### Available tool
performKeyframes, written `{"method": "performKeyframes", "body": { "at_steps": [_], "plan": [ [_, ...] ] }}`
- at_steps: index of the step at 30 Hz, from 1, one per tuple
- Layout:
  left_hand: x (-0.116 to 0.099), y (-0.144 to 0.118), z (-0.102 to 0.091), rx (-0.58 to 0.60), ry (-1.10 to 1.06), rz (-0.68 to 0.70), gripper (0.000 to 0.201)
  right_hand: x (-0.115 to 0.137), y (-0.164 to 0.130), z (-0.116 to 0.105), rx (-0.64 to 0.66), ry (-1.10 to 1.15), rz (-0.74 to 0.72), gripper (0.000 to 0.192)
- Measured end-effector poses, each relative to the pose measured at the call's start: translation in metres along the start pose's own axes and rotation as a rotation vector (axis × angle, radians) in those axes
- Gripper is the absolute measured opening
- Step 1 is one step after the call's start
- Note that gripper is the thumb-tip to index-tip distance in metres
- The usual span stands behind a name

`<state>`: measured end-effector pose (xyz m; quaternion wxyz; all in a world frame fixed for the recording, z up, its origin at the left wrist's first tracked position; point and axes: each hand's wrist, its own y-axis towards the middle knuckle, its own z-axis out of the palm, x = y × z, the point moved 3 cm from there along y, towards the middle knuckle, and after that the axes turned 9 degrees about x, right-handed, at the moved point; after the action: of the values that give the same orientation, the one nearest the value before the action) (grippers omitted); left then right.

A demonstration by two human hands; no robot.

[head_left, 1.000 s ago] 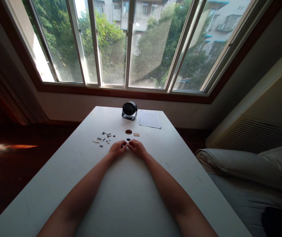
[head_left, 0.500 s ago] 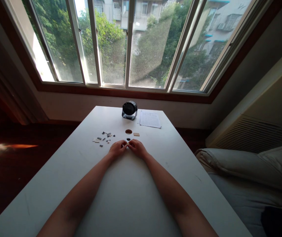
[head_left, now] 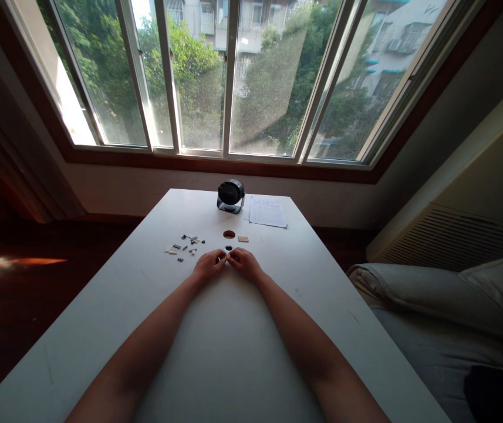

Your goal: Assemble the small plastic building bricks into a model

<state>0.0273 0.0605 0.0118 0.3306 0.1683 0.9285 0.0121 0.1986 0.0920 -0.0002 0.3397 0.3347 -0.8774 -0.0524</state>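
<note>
My left hand (head_left: pixel 209 265) and my right hand (head_left: pixel 246 264) meet over the white table (head_left: pixel 225 341), fingertips pinched together. Between them shows a tiny pale yellowish piece (head_left: pixel 228 255), mostly hidden by the fingers and too small to identify. Just beyond the fingertips is a small dark round thing with a pale rim (head_left: pixel 229 248). Past that is a larger brown disc or hole (head_left: pixel 229 234). A tan studded block (head_left: pixel 243 239) lies beyond my right hand. Left of my left hand are several small loose pieces, among them a grey bar (head_left: pixel 176 246) and a dark piece (head_left: pixel 180 259).
A round black fan-like device on a stand (head_left: pixel 230 195) is at the table's far end. Printed paper sheets (head_left: pixel 267 212) lie to its right. Beyond the table is a large window (head_left: pixel 229 88); a padded seat (head_left: pixel 431 294) stands on the right.
Both hands stay in nearly the same place, still pinched around the tiny piece. The view has shifted very slightly; the things on the table have not visibly moved.
</note>
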Motion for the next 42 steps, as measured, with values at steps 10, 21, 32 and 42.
{"method": "performKeyframes", "body": {
  "at_steps": [10, 21, 32, 42],
  "plan": [
    [-0.0012, -0.0008, -0.0012, 0.009, -0.004, -0.011, 0.025, 0.0017, -0.0007, -0.0014, -0.002, 0.006, -0.007, 0.017],
    [-0.0034, -0.0015, -0.0023, 0.006, 0.000, -0.026, 0.025, 0.0004, -0.0002, -0.0009, 0.006, 0.012, 0.006, 0.016],
    [-0.0001, 0.0005, -0.0005, 0.017, 0.010, -0.011, 0.026, -0.0005, -0.0007, -0.0012, 0.003, 0.011, 0.005, 0.016],
    [0.0005, 0.0000, -0.0002, 0.004, -0.002, 0.003, 0.026, -0.0002, -0.0009, -0.0007, -0.003, 0.007, -0.001, 0.016]
  ]
}}
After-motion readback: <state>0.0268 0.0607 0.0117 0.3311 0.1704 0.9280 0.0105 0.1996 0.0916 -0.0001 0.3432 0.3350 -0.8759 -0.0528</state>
